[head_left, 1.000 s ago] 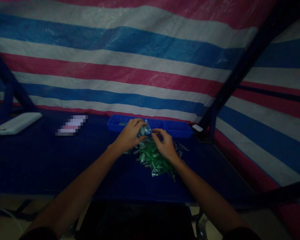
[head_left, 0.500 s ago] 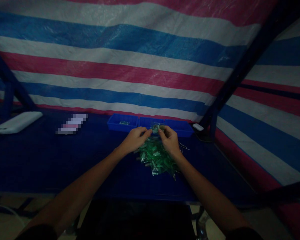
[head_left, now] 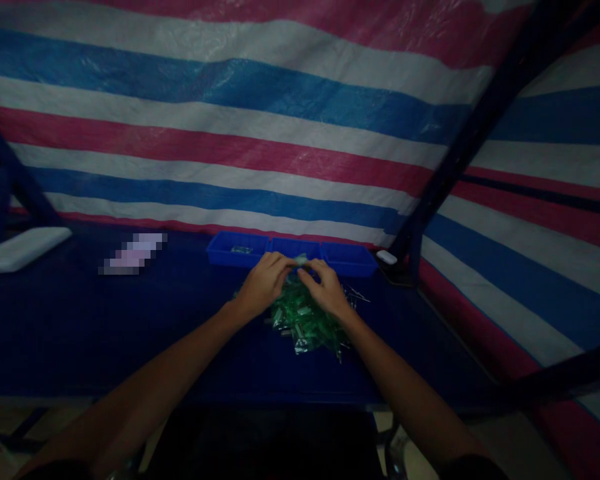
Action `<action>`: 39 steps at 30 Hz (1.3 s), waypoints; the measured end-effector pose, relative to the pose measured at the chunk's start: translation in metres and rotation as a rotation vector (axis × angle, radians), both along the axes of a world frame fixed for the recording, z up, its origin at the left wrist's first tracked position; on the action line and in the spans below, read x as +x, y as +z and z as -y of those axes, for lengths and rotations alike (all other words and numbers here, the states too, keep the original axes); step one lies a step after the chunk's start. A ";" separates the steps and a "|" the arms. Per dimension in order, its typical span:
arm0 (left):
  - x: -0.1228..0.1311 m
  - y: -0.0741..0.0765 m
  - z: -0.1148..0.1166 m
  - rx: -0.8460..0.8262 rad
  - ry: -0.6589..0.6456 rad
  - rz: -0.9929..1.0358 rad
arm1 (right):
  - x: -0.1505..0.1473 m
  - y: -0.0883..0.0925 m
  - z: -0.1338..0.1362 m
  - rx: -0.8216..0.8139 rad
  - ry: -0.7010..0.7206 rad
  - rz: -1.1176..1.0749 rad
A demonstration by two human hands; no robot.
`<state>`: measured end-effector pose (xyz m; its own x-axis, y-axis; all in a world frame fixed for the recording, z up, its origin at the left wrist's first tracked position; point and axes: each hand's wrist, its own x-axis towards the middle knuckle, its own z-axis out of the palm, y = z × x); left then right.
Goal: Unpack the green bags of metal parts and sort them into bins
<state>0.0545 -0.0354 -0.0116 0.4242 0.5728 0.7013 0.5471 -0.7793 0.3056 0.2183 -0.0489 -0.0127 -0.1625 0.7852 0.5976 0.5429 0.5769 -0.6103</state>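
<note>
Drawn closer together, both hands [head_left: 266, 279] pinch a small packet [head_left: 301, 258] (direction and long axis unclear).

You hold a small, pale packet [head_left: 301, 258] near the loose, overlapping heap of shiny green pieces [head_left: 303, 317] before you.

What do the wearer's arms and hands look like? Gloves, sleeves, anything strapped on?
Left hand and right hand are bare, ungloved. Dark sleeves show at the bottom edge; forearms uncovered. No watch, straps or cables visible on them.
</note>
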 end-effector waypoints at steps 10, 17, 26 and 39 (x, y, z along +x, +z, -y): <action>0.005 0.009 0.004 -0.533 0.026 0.401 | -0.005 -0.003 0.002 0.056 0.001 -0.077; -0.004 0.011 -0.011 -0.943 0.015 0.790 | -0.008 -0.005 0.004 0.192 0.063 0.137; -0.044 0.024 -0.027 -0.971 0.253 0.522 | -0.002 -0.008 -0.002 0.097 -0.046 0.047; -0.038 0.013 -0.007 -0.452 0.458 -0.611 | -0.001 -0.004 -0.001 0.084 -0.037 0.209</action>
